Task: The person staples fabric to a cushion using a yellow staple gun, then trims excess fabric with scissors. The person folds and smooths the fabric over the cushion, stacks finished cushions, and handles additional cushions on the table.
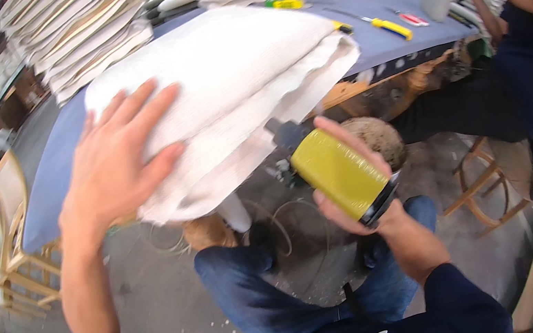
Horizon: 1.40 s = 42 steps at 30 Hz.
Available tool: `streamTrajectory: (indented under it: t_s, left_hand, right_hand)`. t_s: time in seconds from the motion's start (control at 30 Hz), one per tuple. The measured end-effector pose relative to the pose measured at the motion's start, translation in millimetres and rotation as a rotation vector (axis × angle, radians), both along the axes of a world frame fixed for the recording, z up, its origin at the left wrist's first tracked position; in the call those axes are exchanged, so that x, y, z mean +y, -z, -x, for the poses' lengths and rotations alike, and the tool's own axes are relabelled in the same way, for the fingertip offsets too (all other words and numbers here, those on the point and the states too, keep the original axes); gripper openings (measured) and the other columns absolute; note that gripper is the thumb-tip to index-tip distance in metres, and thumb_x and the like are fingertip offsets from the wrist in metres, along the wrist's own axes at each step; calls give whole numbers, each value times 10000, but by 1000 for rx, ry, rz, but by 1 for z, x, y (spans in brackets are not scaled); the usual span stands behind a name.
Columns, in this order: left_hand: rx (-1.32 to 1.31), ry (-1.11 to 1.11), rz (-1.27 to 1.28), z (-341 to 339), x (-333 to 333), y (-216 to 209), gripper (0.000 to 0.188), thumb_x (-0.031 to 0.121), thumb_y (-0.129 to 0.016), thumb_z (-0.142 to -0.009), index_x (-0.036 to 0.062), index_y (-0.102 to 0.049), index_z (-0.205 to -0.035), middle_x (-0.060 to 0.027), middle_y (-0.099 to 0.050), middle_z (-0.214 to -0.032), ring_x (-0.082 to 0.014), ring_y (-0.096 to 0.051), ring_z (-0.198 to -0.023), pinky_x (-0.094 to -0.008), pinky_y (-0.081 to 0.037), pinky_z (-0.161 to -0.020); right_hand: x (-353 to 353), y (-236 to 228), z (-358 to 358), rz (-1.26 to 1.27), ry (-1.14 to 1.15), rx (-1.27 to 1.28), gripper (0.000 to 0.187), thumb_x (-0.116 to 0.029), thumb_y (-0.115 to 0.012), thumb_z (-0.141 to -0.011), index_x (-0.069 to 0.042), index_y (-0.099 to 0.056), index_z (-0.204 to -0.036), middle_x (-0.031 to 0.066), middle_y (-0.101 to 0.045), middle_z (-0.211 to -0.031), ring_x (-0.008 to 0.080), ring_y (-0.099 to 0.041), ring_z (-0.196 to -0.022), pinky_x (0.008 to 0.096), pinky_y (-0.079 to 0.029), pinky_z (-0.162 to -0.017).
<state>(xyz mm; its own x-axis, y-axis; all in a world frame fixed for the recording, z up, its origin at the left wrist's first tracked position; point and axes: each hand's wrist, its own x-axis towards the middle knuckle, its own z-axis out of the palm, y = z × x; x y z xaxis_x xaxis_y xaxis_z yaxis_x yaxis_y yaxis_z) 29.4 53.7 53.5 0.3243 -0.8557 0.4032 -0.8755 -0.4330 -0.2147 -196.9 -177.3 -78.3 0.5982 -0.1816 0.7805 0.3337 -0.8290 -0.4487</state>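
Note:
A white fabric-covered seat cushion (214, 56) lies at the near edge of the blue-covered table, its loose cloth edge hanging toward me. My left hand (120, 148) rests flat on the cushion's left side, fingers spread. In my right hand (358, 173) is what looks like a staple gun (339, 172), with a yellow body, a black rear end and a narrow dark nose. The fingers wrap round it, and the nose points up and left toward the hanging cloth. From this angle I cannot tell whether the nose touches the cloth.
Stacks of white cushions (78, 36) stand along the table's far side. A yellow-handled screwdriver (391, 28) and red-handled pliers (412, 19) lie on the blue table cover (444, 30). A co-worker (509, 72) sits at the right. Wooden chairs (10, 221) stand left; a hose (283, 226) lies below.

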Motion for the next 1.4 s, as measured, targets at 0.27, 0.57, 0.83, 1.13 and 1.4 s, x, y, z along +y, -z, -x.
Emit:
streamTrajectory:
  t_s: [0.27, 0.57, 0.83, 1.13, 1.4]
  left_hand:
    - [352, -3, 371, -149, 100, 32, 1168, 752, -793, -787, 74, -424, -1663, -234, -471, -1660, -383, -463, -1532, -526, -324, -1257]
    - [575, 16, 556, -159, 99, 41, 1338, 872, -792, -708, -8, -414, -1643, -226, -551, -1575, -328, -534, -1457, -440, -380, -1219]
    - [558, -19, 571, -156, 96, 40, 1331, 875, -780, -712, -32, -433, -1622, -238, -564, -1552, -337, -543, -1442, -453, -377, -1215]
    - [530, -64, 577, -158, 98, 44, 1353, 894, -769, -702, -25, -419, -1631, -241, -561, -1550, -350, -549, -1439, -468, -393, -1209]
    - [491, -65, 566, -162, 92, 48, 1377, 906, -765, -698, -21, -392, -1646, -253, -524, -1581, -352, -544, -1443, -472, -398, -1210]
  right_hand:
    - [-167, -129, 20, 321, 512, 103, 777, -111, -772, -810, -47, -544, -1550, 218, -749, -1288, 362, -736, -1198, 432, -540, -1085]
    - [-224, -162, -77, 4, 518, 560, 831, -110, -644, -946, -148, -300, -1702, 176, -705, -1188, 180, -657, -744, 354, -586, -716]
    - [-168, -158, -52, -32, 343, 642, 795, -66, -652, -941, -128, -362, -1679, 129, -674, -1035, 155, -657, -766, 323, -560, -698]
    - [-231, -134, -68, 416, 506, 825, 759, -169, -684, -877, -35, -474, -1594, 311, -726, -1139, 457, -713, -991, 470, -550, -903]
    - [-332, -125, -107, 419, 607, 817, 820, -261, -692, -893, -122, -421, -1654, 299, -709, -1313, 465, -686, -1184, 479, -525, -1043]
